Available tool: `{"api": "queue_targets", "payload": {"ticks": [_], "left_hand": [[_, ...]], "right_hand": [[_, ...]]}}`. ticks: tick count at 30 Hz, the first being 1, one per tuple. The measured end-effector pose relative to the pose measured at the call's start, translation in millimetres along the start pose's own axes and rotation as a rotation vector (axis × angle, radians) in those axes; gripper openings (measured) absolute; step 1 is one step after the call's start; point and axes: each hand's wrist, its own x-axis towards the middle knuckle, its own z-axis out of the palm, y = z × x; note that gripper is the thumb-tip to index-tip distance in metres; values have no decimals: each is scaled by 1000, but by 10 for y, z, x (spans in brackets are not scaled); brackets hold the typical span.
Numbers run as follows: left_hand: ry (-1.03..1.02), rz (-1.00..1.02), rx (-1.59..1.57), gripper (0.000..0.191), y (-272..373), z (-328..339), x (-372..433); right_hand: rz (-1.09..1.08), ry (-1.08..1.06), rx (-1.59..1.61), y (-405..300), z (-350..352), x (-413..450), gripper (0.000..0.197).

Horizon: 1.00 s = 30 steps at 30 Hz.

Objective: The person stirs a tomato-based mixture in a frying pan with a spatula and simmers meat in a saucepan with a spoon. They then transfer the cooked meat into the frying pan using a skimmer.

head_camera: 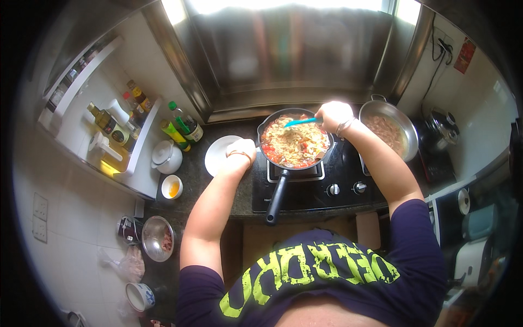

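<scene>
A black frying pan [282, 196] sits on the left burner of a gas hob, filled with noodles [296, 141] mixed with red tomato pieces. My right hand [336, 115] grips a turquoise utensil [301, 122], probably a spatula, whose far end rests in the noodles. At the pan's left rim, my left hand [244, 150] is closed around a thin utensil [262, 144] that reaches into the food; its kind is unclear. A white plate [214, 157] lies on the counter beneath my left wrist. Neither hand holds the pan's handle, which points towards me.
To the right stands a steel pan [410, 133] with meat in liquid. Bottles [186, 122], a lidded white pot [167, 157] and a bowl with egg yolk [172, 187] line the left. A steel bowl [158, 239] holds raw meat. Two hob knobs [333, 189] face me.
</scene>
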Motion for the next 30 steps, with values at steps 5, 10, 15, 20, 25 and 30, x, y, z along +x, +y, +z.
{"api": "queue_targets", "payload": {"ticks": [5, 10, 15, 20, 25, 30], "left_hand": [[-48, 95, 130, 29, 163, -42, -21], [11, 120, 117, 29, 242, -187, -110], [-29, 165, 151, 31, 398, 6, 6], [-4, 119, 141, 29, 249, 10, 54], [-1, 187, 142, 29, 397, -18, 14], [-47, 161, 184, 29, 243, -5, 59]], "right_hand": [[268, -211, -73, 34, 364, 23, 23], [176, -146, 73, 16, -146, -305, 20], [217, -300, -88, -18, 12, -343, 20], [185, -235, -27, 54, -114, -506, 20], [163, -292, -51, -182, -23, -640, 28], [187, -304, -105, 43, -146, -697, 26]]}}
